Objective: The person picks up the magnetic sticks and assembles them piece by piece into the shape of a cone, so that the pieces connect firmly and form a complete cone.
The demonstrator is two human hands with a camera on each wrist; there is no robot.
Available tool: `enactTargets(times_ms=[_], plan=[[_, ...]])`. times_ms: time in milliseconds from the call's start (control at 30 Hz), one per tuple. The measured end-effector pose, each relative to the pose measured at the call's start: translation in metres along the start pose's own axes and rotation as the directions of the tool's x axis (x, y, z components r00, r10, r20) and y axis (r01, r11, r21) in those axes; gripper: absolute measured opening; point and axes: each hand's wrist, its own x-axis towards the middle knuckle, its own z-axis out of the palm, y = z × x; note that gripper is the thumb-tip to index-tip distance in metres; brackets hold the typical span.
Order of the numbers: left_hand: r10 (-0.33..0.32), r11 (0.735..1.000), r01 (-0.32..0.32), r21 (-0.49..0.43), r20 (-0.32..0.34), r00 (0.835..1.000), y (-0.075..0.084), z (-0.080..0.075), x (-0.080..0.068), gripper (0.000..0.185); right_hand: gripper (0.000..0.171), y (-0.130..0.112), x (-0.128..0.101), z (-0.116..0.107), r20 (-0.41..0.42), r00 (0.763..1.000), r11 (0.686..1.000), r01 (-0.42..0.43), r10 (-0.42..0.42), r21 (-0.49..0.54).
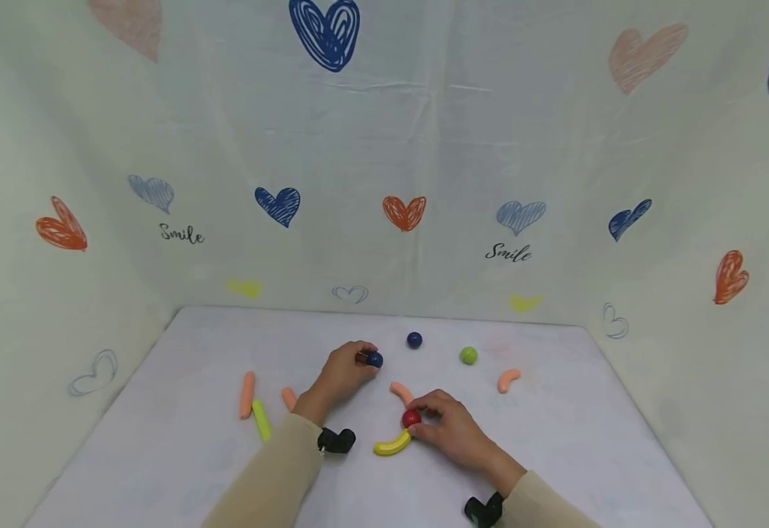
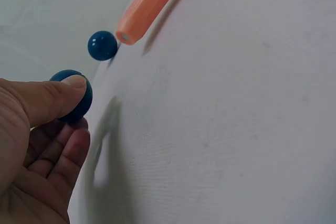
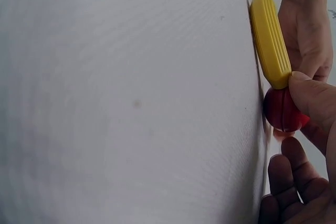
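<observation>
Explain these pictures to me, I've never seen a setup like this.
There's no machine, just a person working bare-handed. The wide picture comes from a head-worn camera; the two close ones come from a small black camera on each wrist. The left hand pinches a glossy dark-blue ball. The right hand grips a shiny red ball at one end of a curved yellow piece. Also on the white tabletop are a second dark-blue ball, a lime-green ball, straight and curved orange pieces and a yellow-green stick.
</observation>
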Motion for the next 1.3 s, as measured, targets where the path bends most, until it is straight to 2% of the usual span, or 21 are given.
enactTargets(times_ms=[233, 467, 667, 1300], plan=[[0.032, 0.999, -0.033, 0.016, 0.032, 0.999, 0.002, 0.006, -0.023, 0.035, 0.029, 0.002, -0.001, -0.001, 0.0, 1.0, 0.999, 0.025, -0.025, 0.023], [0.038, 0.999, -0.039, 0.026, 0.034, 0.999, 0.003, 0.013, -0.036, 0.035, 0.03, 0.002, 0.0, -0.002, 0.008, 1.0, 1.0, 0.004, -0.004, 0.024], [0.074, 0.996, -0.076, 0.048, 0.036, 0.997, 0.001, 0.018, -0.038, 0.035, 0.028, 0.001, 0.0, -0.003, 0.011, 1.0, 1.0, -0.011, 0.011, 0.025], [0.056, 0.995, -0.059, 0.079, 0.029, 0.998, 0.002, 0.022, -0.039, 0.039, 0.03, 0.0, -0.001, -0.002, 0.003, 1.0, 1.0, 0.004, -0.004, 0.014]])
